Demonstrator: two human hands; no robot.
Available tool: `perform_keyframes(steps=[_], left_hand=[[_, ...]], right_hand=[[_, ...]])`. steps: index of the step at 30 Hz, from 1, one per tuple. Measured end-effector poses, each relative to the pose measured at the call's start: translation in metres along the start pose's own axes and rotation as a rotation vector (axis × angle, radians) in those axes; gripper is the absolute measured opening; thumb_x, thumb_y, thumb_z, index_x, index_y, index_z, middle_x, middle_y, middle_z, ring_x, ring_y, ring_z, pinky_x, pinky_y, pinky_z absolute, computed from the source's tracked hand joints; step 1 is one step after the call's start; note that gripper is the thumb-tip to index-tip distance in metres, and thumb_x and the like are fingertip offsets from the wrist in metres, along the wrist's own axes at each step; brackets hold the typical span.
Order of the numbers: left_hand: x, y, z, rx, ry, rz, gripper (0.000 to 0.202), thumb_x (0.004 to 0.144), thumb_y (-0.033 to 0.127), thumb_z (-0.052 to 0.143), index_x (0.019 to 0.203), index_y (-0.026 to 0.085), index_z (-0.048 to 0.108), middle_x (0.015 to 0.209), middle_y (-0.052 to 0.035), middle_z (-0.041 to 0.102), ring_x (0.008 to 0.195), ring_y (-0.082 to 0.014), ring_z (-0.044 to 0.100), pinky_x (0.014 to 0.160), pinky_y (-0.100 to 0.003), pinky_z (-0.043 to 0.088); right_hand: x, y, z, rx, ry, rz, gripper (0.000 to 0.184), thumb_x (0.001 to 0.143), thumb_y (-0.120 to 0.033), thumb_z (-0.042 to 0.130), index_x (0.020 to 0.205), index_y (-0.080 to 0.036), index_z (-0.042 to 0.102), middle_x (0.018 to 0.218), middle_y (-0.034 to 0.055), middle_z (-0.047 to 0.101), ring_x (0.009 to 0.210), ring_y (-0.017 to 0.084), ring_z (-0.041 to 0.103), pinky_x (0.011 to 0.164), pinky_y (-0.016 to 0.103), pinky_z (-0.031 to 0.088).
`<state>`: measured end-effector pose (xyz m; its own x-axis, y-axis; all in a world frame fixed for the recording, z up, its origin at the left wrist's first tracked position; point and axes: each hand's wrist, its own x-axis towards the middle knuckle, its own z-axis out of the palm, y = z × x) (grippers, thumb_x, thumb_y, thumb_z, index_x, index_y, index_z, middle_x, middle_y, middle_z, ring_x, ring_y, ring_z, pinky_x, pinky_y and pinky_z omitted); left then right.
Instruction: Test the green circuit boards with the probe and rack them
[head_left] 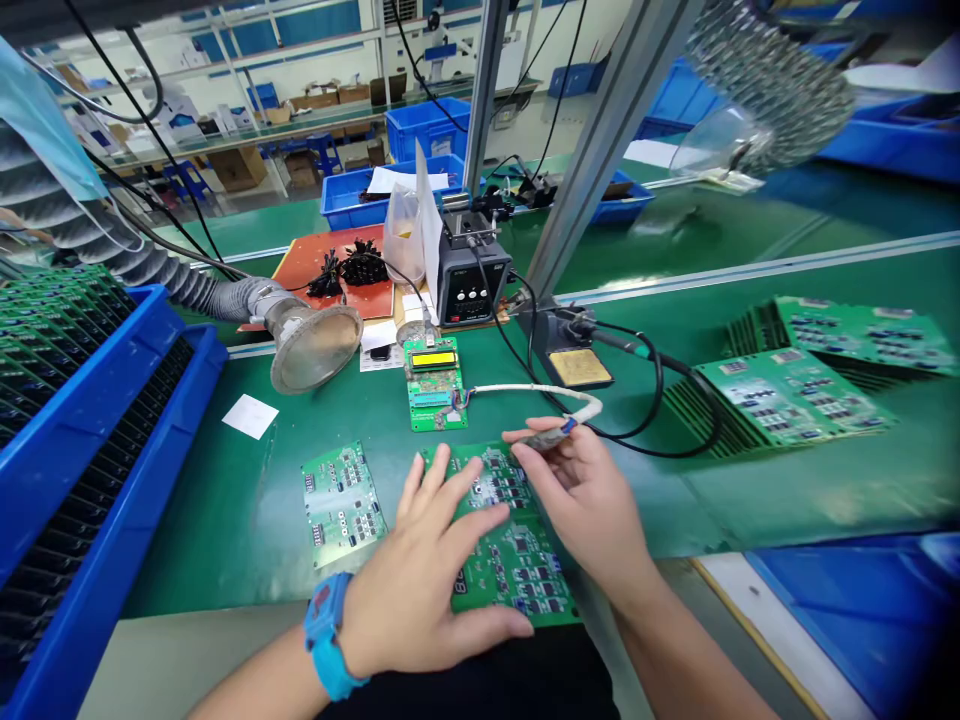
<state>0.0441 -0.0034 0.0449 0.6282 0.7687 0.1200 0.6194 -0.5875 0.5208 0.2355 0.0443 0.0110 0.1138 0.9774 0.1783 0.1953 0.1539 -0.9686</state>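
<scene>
My left hand point(442, 560) lies with fingers spread over a green circuit board point(536, 560) at the table's front edge. Between the fingertips of my right hand point(581, 490) is a grey probe connector point(547, 437), held against or just over the board's upper right part; its tip is hidden. A white cable point(540, 388) runs from it to a tester board point(435, 385) with a lit yellow display. Left of my left hand rests a second circuit board point(343, 505), flat on the green mat.
Blue bins point(172, 400) packed with boards stand at the left. Stacked circuit boards point(802, 395) lie at the right. Behind are a soldering station point(474, 275), an iron stand with a yellow sponge point(579, 366) and a fume hose point(315, 345). A metal post point(600, 140) rises behind the stand.
</scene>
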Motion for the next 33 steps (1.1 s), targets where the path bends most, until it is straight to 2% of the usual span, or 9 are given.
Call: perform_keyframes(steps=[5,12,17,22,33], left_hand=[[0.005,0.004,0.001,-0.011,-0.076,-0.077,0.061,0.076,0.04,0.074,0.13,0.021,0.052,0.151,-0.0098,0.032,0.144,-0.0362,0.011,0.112,-0.065,0.011],[0.008,0.009,-0.002,-0.074,-0.084,-0.131,0.059,0.07,0.038,0.078,0.124,0.024,0.058,0.15,-0.0082,0.035,0.142,-0.0362,0.017,0.113,-0.064,0.01],[0.007,0.006,-0.001,-0.108,-0.072,-0.13,0.048,0.07,0.036,0.08,0.116,0.029,0.064,0.15,-0.0052,0.034,0.143,-0.0354,0.016,0.113,-0.064,0.008],[0.008,0.004,-0.006,-0.14,-0.116,-0.087,0.029,0.071,0.046,0.08,0.099,0.041,0.073,0.15,0.0018,0.033,0.143,-0.0391,0.009,0.11,-0.068,0.004],[0.009,0.005,-0.005,-0.134,-0.125,-0.084,0.02,0.073,0.045,0.078,0.091,0.038,0.074,0.152,0.0034,0.029,0.144,-0.0394,0.004,0.109,-0.068,0.003]], right_hand=[[0.003,0.001,0.001,-0.073,-0.019,-0.034,0.02,0.084,-0.037,0.06,0.098,-0.024,0.054,0.092,0.0055,0.07,0.083,0.018,0.068,0.077,0.031,0.057],[0.005,0.009,0.004,-0.043,0.022,-0.031,0.02,0.083,-0.038,0.062,0.092,-0.023,0.053,0.089,0.0064,0.07,0.083,0.019,0.069,0.074,0.032,0.058],[0.004,0.012,0.001,0.009,-0.01,-0.028,0.023,0.084,-0.041,0.062,0.095,-0.023,0.052,0.09,0.0064,0.071,0.087,0.02,0.07,0.073,0.031,0.058],[0.003,0.011,-0.001,0.032,-0.037,-0.026,0.023,0.086,-0.042,0.06,0.098,-0.024,0.052,0.093,0.0058,0.07,0.089,0.019,0.069,0.075,0.031,0.056],[0.002,0.012,-0.002,0.037,-0.062,-0.009,0.024,0.087,-0.042,0.059,0.1,-0.024,0.05,0.095,0.0057,0.069,0.091,0.019,0.067,0.072,0.03,0.056]])
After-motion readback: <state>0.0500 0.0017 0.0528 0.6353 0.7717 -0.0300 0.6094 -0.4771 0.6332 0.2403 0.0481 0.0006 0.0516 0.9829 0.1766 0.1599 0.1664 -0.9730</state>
